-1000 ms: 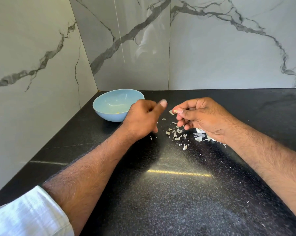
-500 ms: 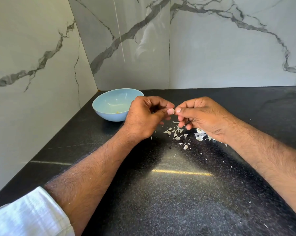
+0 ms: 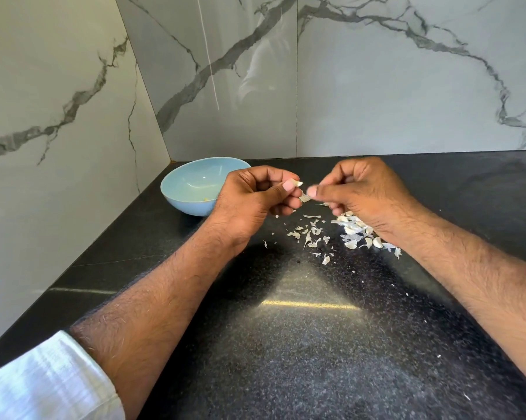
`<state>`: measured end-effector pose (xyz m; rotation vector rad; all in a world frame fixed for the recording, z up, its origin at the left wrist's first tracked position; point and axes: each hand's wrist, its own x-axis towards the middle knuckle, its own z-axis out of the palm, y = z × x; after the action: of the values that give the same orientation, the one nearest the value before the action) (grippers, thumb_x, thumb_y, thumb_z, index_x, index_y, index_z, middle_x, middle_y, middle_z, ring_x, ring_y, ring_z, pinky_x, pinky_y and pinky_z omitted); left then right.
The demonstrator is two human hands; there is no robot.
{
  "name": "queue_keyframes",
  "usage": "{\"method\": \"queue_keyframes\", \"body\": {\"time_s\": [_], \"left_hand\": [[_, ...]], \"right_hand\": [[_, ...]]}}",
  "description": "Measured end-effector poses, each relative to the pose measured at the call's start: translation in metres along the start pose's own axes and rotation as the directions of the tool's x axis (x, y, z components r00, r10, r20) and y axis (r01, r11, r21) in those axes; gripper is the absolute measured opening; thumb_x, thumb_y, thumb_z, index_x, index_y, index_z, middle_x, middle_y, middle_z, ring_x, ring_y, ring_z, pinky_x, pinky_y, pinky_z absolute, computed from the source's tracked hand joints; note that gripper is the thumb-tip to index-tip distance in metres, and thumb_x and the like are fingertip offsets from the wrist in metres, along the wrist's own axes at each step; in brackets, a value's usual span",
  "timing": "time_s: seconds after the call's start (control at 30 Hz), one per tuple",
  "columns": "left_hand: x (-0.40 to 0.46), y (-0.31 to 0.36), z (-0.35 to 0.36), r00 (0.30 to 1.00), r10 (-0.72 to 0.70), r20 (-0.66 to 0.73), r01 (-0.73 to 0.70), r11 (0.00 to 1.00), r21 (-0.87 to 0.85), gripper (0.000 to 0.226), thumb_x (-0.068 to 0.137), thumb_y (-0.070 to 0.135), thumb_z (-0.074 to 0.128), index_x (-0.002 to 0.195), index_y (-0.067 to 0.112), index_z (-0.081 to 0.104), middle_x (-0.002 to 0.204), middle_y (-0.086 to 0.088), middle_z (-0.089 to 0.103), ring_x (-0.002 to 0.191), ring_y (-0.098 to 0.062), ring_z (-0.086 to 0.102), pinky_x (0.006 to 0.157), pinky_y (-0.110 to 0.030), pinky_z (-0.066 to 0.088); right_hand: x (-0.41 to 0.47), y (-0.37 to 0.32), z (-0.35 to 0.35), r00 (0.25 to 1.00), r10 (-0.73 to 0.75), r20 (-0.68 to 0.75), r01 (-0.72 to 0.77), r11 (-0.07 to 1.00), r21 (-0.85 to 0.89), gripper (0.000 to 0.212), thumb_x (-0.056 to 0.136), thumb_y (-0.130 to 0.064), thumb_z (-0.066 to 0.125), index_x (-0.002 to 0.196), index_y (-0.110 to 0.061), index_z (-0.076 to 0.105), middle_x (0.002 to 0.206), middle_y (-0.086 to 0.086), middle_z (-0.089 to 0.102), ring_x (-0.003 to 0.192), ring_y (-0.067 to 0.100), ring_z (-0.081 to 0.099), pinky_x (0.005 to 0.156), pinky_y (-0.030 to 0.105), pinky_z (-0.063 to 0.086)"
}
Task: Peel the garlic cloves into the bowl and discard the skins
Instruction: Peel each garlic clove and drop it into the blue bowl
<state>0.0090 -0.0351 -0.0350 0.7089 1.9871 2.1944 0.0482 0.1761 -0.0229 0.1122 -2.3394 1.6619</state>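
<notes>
My left hand [image 3: 255, 197] is raised above the black counter and pinches a small pale garlic clove [image 3: 295, 183] between thumb and forefinger. Close to its right, my right hand [image 3: 358, 189] pinches a scrap of skin [image 3: 304, 197] that hangs by the clove. A light blue bowl [image 3: 181, 189] sits behind my left hand near the corner, with a small yellowish bit inside. Torn skins [image 3: 311, 231] lie scattered on the counter under my hands. A heap of cloves and skins [image 3: 357, 233] lies partly under my right wrist.
The black speckled counter [image 3: 286, 344] runs toward me with tiny white flecks on it. Marble walls [image 3: 58, 116] close off the left side and the back, meeting in a corner just behind the bowl. A white sleeve [image 3: 43, 380] covers my left forearm.
Both hands rose from the counter and came together, fingertips meeting, then drew slightly apart. A clove now shows in my left fingers and a skin scrap in my right.
</notes>
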Motion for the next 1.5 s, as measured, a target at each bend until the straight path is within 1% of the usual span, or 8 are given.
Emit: {"method": "queue_keyframes", "body": {"time_s": [0.17, 0.33, 0.47, 0.67, 0.97, 1.13, 1.23, 1.5], "left_hand": [[0.0, 0.0, -0.001, 1.0, -0.007, 0.005, 0.007, 1.0, 0.005, 0.007, 0.099, 0.002, 0.069, 0.104, 0.002, 0.074, 0.09, -0.015, 0.078, 0.077, -0.021, 0.075, 0.074, -0.031, 0.062], [0.0, -0.001, 0.0, 1.0, 0.015, 0.002, -0.015, 0.999, 0.045, 0.008, 0.098, 0.0, 0.071, 0.105, -0.001, 0.074, 0.09, -0.02, 0.078, 0.077, -0.022, 0.075, 0.071, -0.03, 0.063], [-0.001, -0.001, 0.001, 0.999, 0.047, -0.007, -0.046, 0.993, 0.105, 0.011, 0.096, 0.0, 0.074, 0.105, -0.006, 0.074, 0.088, -0.022, 0.078, 0.077, -0.022, 0.076, 0.071, -0.03, 0.063], [0.0, -0.005, 0.002, 0.997, 0.083, 0.009, -0.083, 0.975, 0.204, 0.01, 0.097, 0.004, 0.075, 0.105, -0.002, 0.076, 0.09, -0.018, 0.08, 0.081, -0.028, 0.079, 0.072, -0.033, 0.063], [0.0, -0.003, 0.001, 1.0, 0.022, 0.02, -0.023, 0.998, 0.06, 0.013, 0.098, -0.003, 0.069, 0.111, -0.004, 0.07, 0.089, -0.019, 0.079, 0.077, -0.024, 0.077, 0.072, -0.032, 0.065], [0.0, -0.003, -0.001, 0.999, 0.019, 0.034, -0.021, 0.997, 0.072, 0.011, 0.099, -0.003, 0.069, 0.108, 0.0, 0.073, 0.086, -0.016, 0.078, 0.073, -0.023, 0.075, 0.069, -0.031, 0.063], [0.0, -0.004, -0.001, 0.999, 0.016, 0.037, -0.02, 0.994, 0.11, 0.01, 0.099, -0.001, 0.069, 0.107, 0.002, 0.076, 0.088, -0.017, 0.079, 0.075, -0.023, 0.074, 0.071, -0.032, 0.063], [-0.001, -0.004, -0.003, 0.993, 0.05, 0.107, -0.068, 0.982, 0.178, 0.019, 0.095, 0.0, 0.075, 0.114, 0.001, 0.078, 0.093, -0.018, 0.079, 0.085, -0.024, 0.074, 0.081, -0.038, 0.063]], "right_hand": [[-0.004, -0.004, 0.006, 0.994, -0.098, 0.051, 0.097, 0.995, 0.027, 0.008, 0.089, -0.011, 0.081, 0.097, -0.013, 0.08, 0.086, 0.009, 0.079, 0.075, 0.019, 0.075, 0.064, 0.031, 0.062], [-0.007, -0.002, 0.01, 0.965, -0.26, 0.036, 0.262, 0.946, -0.193, 0.003, 0.094, -0.022, 0.078, 0.094, -0.021, 0.08, 0.078, -0.004, 0.078, 0.072, 0.019, 0.076, 0.068, 0.04, 0.064], [-0.01, -0.002, 0.01, 0.927, -0.371, 0.051, 0.362, 0.854, -0.374, 0.005, 0.095, -0.024, 0.075, 0.092, -0.025, 0.08, 0.074, -0.009, 0.073, 0.065, 0.018, 0.068, 0.058, 0.04, 0.059], [-0.011, -0.006, 0.01, 0.875, -0.457, 0.159, 0.461, 0.688, -0.561, 0.009, 0.095, -0.017, 0.069, 0.089, -0.018, 0.076, 0.079, -0.01, 0.066, 0.062, -0.001, 0.055, 0.051, 0.014, 0.041], [-0.01, -0.004, 0.01, 0.9, -0.423, 0.109, 0.421, 0.777, -0.467, 0.008, 0.096, -0.019, 0.07, 0.09, -0.02, 0.076, 0.074, -0.015, 0.065, 0.063, 0.009, 0.061, 0.054, 0.02, 0.047], [-0.011, -0.004, 0.01, 0.896, -0.425, 0.13, 0.436, 0.785, -0.44, 0.009, 0.096, -0.021, 0.07, 0.088, -0.022, 0.076, 0.073, -0.014, 0.066, 0.058, 0.02, 0.063, 0.053, 0.042, 0.054], [-0.011, -0.004, 0.008, 0.894, -0.42, 0.153, 0.443, 0.788, -0.427, 0.01, 0.095, -0.023, 0.069, 0.089, -0.024, 0.076, 0.073, -0.013, 0.068, 0.056, 0.025, 0.064, 0.051, 0.046, 0.055], [-0.013, -0.007, 0.009, 0.926, -0.348, 0.146, 0.376, 0.829, -0.413, 0.015, 0.098, -0.028, 0.072, 0.084, -0.026, 0.076, 0.058, -0.007, 0.064, 0.051, 0.026, 0.059, 0.044, 0.039, 0.047]]}}
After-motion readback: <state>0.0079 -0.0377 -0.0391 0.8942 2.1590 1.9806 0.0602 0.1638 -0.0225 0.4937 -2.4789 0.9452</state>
